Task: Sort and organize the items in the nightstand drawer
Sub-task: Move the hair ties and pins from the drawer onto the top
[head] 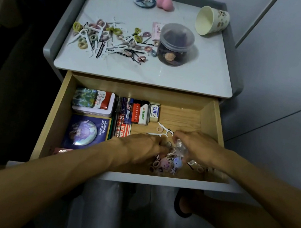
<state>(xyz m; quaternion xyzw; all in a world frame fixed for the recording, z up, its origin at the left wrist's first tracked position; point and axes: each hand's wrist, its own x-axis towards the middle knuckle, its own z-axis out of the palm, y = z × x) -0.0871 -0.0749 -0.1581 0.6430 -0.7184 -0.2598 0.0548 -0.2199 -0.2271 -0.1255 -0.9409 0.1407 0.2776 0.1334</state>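
Drawer (59,113): pulled open under the bench (169,78).
Clear bag (175,156): front right of the drawer, with small hair rings (155,164) beside it.
Right hand (195,146): fingers bent, pinching the top of the clear bag.
Left hand (141,147): inside the drawer, fingers curled at the bag's side; cannot tell if it holds it.
Boxes (92,104): on the drawer's left side.

The drawer (55,116) is pale wood; the worktop (170,74) is white. On it sit a pink sponge (165,1), a cream cup (218,19) with brown spots, black hairpins (100,49), white floss picks (83,33), and olive and pink hair ties (77,26). The bag (175,160) is clear.
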